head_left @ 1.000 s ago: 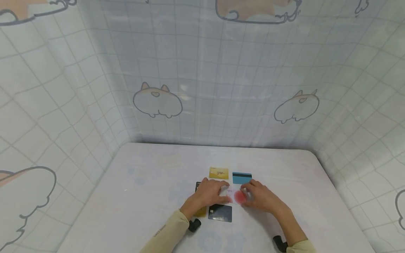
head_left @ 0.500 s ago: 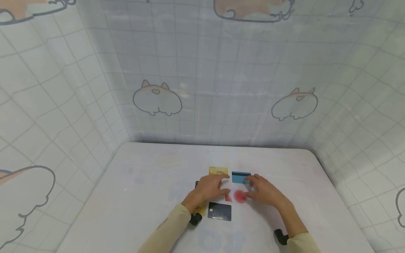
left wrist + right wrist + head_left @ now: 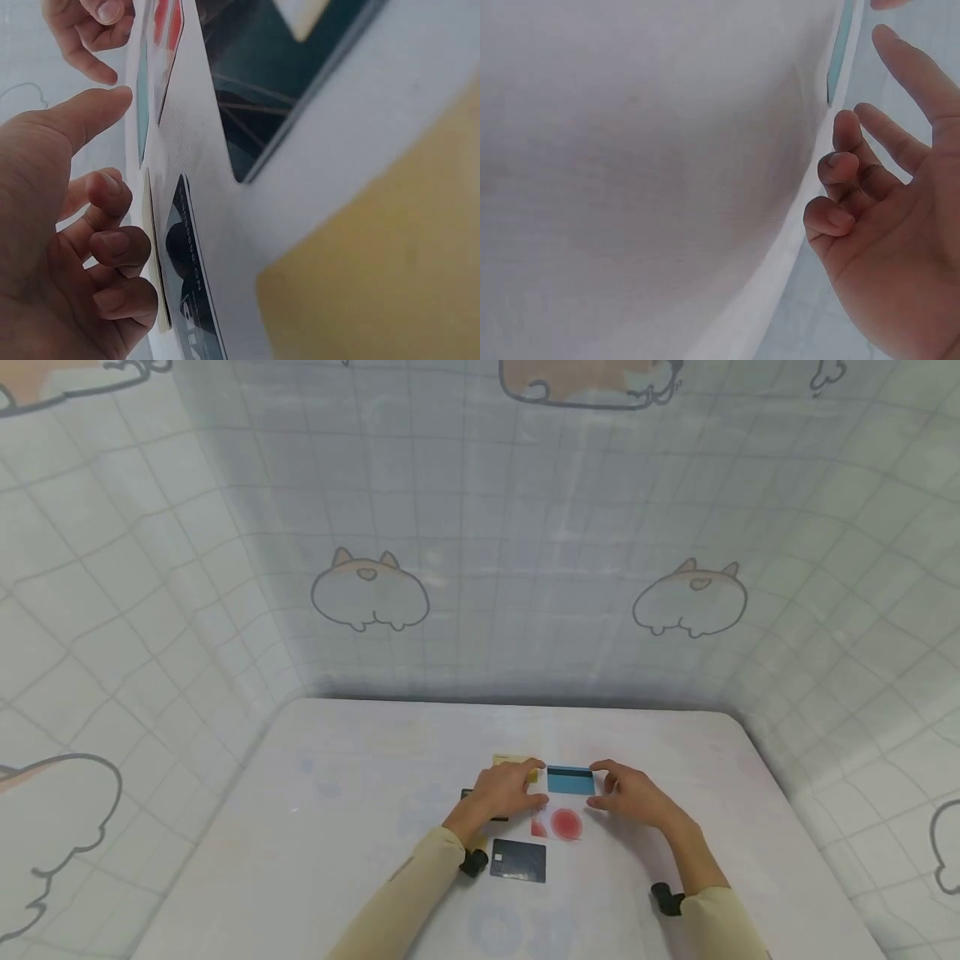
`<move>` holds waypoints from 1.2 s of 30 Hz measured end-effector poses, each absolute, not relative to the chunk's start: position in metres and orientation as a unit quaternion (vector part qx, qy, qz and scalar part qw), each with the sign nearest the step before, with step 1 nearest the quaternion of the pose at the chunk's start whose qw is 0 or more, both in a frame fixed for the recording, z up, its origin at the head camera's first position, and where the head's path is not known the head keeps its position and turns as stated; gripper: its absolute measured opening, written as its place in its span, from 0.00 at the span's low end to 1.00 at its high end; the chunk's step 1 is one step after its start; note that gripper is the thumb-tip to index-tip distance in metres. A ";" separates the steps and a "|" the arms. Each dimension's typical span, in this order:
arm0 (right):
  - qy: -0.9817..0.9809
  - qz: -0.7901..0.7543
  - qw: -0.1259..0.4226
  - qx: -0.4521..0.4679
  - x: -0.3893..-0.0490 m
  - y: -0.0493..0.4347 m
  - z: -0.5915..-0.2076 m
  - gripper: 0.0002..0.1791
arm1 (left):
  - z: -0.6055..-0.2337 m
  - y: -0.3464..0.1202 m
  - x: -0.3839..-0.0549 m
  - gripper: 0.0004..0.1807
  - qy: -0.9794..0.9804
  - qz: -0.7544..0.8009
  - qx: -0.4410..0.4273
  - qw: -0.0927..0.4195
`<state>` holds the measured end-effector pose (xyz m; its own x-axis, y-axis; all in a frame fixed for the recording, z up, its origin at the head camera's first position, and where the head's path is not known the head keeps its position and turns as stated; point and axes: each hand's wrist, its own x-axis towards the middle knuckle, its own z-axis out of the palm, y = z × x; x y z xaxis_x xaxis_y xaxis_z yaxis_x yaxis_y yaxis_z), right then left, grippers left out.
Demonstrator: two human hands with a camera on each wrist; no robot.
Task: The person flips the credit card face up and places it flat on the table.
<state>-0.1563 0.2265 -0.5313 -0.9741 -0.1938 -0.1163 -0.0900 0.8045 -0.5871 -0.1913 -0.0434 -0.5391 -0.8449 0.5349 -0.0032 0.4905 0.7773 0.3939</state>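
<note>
A blue card (image 3: 570,782) with a dark stripe lies flat on the table between my two hands in the head view. My left hand (image 3: 501,790) has its thumb and index finger spread at the card's left edge, and my right hand (image 3: 636,795) does likewise at the right edge. Whether the fingertips touch the card I cannot tell. Neither hand grips anything; the other fingers are loosely bent in both wrist views. Just below lies a white card with a red circle (image 3: 566,824). My left hand partly covers a yellow card (image 3: 513,759) and a dark card (image 3: 187,262).
A black card with a chip (image 3: 518,861) lies nearest me. Another yellow card (image 3: 375,247) is mostly hidden under my left wrist in the head view. The white table (image 3: 337,877) meets a grid-patterned curtain (image 3: 487,610) at the back and sides.
Both hands have moved away from the white card with the red circle, farther up the table to the blue card's sides. The white card is now uncovered; the cards lie about where they were.
</note>
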 end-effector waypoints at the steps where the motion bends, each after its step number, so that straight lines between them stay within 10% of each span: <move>1: 0.944 -0.308 0.090 -0.071 -0.157 0.227 -0.531 0.37 | -0.539 -0.043 -0.192 0.34 0.941 0.192 0.271 0.059; 36: 0.943 -0.306 0.119 -0.050 -0.179 0.230 -0.536 0.30 | -0.536 -0.019 -0.208 0.29 0.954 0.138 0.263 0.050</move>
